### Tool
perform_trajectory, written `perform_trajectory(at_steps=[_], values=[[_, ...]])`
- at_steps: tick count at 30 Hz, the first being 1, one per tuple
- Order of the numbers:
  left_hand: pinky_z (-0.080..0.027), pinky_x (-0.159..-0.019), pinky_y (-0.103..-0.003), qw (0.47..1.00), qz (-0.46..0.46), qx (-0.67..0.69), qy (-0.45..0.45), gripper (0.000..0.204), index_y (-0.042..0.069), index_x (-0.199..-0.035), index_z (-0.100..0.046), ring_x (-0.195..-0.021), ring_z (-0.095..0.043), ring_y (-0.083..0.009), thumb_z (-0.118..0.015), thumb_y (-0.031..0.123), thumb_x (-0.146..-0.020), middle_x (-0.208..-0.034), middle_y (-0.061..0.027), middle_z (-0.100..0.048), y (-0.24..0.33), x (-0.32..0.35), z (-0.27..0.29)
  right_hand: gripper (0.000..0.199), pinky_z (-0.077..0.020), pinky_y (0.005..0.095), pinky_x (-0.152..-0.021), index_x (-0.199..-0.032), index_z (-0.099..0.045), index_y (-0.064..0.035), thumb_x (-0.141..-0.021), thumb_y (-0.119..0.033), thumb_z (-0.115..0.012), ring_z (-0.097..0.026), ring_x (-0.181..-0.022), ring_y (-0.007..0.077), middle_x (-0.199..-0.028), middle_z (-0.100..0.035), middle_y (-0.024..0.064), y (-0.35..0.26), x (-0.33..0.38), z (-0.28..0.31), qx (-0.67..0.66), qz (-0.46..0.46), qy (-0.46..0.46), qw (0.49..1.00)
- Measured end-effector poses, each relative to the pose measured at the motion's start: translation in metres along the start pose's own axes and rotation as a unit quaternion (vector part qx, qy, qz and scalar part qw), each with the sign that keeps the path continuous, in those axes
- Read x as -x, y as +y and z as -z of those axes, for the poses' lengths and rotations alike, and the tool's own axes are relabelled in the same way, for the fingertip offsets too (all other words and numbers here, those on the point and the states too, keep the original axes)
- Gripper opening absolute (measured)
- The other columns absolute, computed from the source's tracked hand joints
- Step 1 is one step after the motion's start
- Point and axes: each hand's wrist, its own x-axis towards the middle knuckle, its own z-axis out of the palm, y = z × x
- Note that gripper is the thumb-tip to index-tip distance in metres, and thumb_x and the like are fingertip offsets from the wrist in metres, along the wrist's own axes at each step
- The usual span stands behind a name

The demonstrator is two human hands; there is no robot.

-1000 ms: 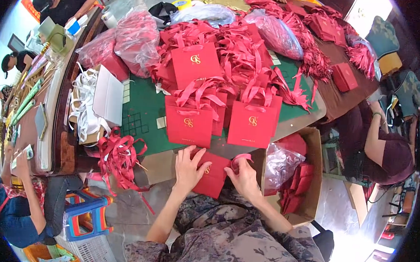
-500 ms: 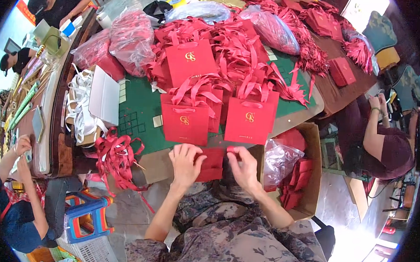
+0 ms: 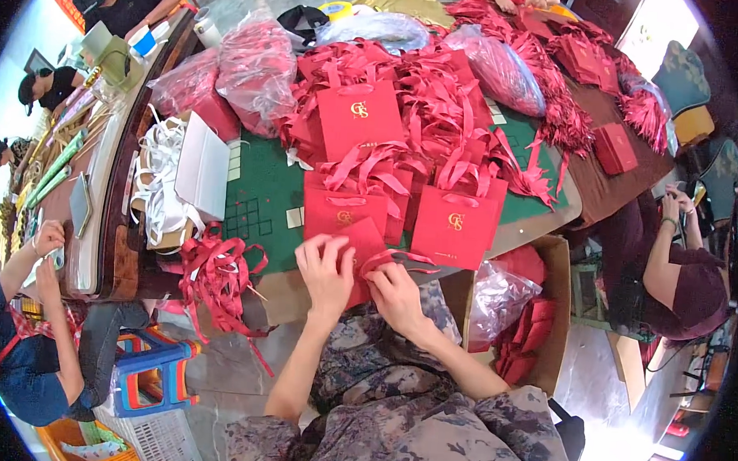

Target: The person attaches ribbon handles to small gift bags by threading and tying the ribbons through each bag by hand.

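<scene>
A small red paper bag (image 3: 363, 239) is tilted in front of me at the table's near edge. My left hand (image 3: 325, 280) is closed on its left side, fingers bent over the edge. My right hand (image 3: 395, 299) pinches a red ribbon (image 3: 409, 258) against the bag's right side, and the ribbon's end sticks out to the right. The fingers partly cover where ribbon and bag meet. Just beyond stand a left red gift bag (image 3: 324, 220) and a right red gift bag (image 3: 455, 235), both with ribbon handles and gold emblems.
A heap of ribboned bags (image 3: 358, 117) covers the green mat (image 3: 263, 175). Loose red ribbons (image 3: 216, 281) hang off the table at left, beside a box of white ribbons (image 3: 167, 178). At right stands a cardboard box (image 3: 552, 324) holding red pieces. Other people sit on both sides.
The red bag has come up and tilted between my hands. My right hand has moved left to it, with the ribbon now showing in its fingers. The whole view has shifted slightly.
</scene>
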Motion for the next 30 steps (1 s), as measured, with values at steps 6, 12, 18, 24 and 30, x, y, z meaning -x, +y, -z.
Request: perform_trajectory(at_steps=[6,12,18,24,30], values=[[-0.049,-0.08,-0.042,0.981,0.097,0.09,-0.14,0.019,0.006,-0.099,-0.069,-0.09,-0.062,-0.03,-0.073,0.02,-0.086,-0.096,-0.0109,-0.063,0.015,0.022,0.002,0.029,-0.0508,0.0417,-0.079,-0.105,-0.062,-0.0043,-0.077,-0.001,-0.07,-0.058,-0.09,0.0331,-0.101,-0.057,0.012,0.007,0.004,0.002,-0.023,0.035,-0.019,0.999],[-0.048,-0.078,-0.04,0.977,0.114,0.155,-0.095,0.011,0.006,-0.097,-0.07,-0.087,-0.062,-0.0299,-0.068,0.011,-0.088,-0.091,-0.0082,-0.065,0.006,0.023,-0.008,0.029,-0.0529,0.0345,-0.075,-0.113,-0.066,-0.0038,-0.085,-0.006,-0.073,-0.064,-0.093,0.0267,-0.106,-0.062,0.0131,-0.005,0.0,0.022,-0.213,-0.115,-0.029,0.97],[-0.048,-0.077,-0.038,0.988,-0.018,0.151,-0.038,0.011,0.006,-0.091,-0.07,-0.084,-0.062,-0.0272,-0.07,0.001,-0.082,-0.089,-0.0078,-0.066,0.007,0.039,-0.011,0.029,-0.043,0.0202,-0.055,-0.121,-0.064,-0.0047,-0.104,-0.026,-0.056,-0.062,-0.08,0.0032,-0.102,-0.071,0.0016,0.009,-0.024,0.04,-0.445,-0.392,-0.041,0.804],[-0.045,-0.075,-0.038,0.99,-0.095,0.1,-0.042,0.016,0.008,-0.092,-0.07,-0.084,-0.059,-0.0269,-0.073,0.002,-0.078,-0.089,-0.0057,-0.065,-0.003,0.05,-0.018,0.027,-0.0514,0.0241,-0.07,-0.122,-0.063,-0.0062,-0.104,-0.024,-0.054,-0.063,-0.094,0.008,-0.11,-0.069,0.0022,0.008,-0.045,0.055,-0.493,-0.375,-0.015,0.785],[-0.045,-0.075,-0.038,0.99,-0.072,0.108,-0.052,0.016,0.008,-0.092,-0.069,-0.086,-0.059,-0.0268,-0.073,0.001,-0.078,-0.09,-0.0057,-0.065,-0.003,0.049,-0.018,0.02,-0.054,0.0298,-0.078,-0.115,-0.066,-0.0045,-0.101,-0.016,-0.059,-0.064,-0.098,0.0133,-0.108,-0.066,0.0034,0.011,-0.037,0.051,-0.339,-0.297,-0.014,0.893]])
